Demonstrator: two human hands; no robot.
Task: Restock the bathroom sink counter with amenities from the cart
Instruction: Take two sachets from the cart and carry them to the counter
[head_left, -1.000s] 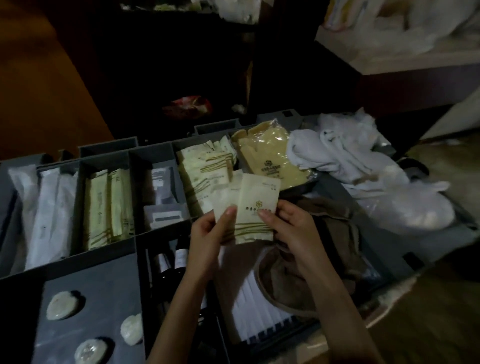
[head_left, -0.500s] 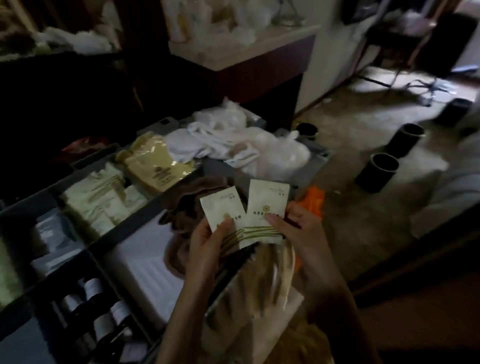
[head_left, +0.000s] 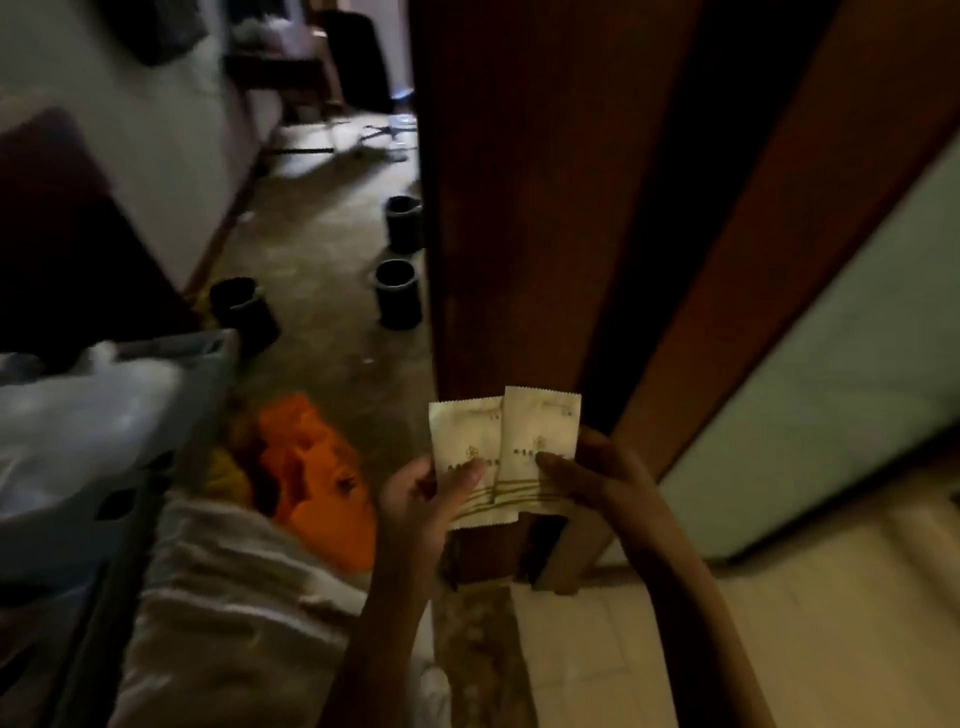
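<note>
Two cream amenity sachets with green stripes are fanned out in front of me. My left hand (head_left: 423, 499) pinches the left sachet (head_left: 462, 431) with the thumb on its face. My right hand (head_left: 597, 478) pinches the right sachet (head_left: 543, 421), which overlaps the left one. Both are held just in front of a brown wooden door edge (head_left: 519, 208). The grey cart (head_left: 208, 364) is at the left edge, with white plastic bags (head_left: 78, 415) on it. No sink counter is in view.
An orange bag (head_left: 311, 467) and a beige striped sack (head_left: 234, 597) hang at the cart's end. Three black bins (head_left: 397, 293) stand on the carpet beyond. The door frame (head_left: 779, 260) runs up to the right, with pale tiled floor (head_left: 779, 623) below it.
My view has swung right, away from the cart's compartments toward the doorway. Both hands keep hold of the two sachets, which are now in front of the door.
</note>
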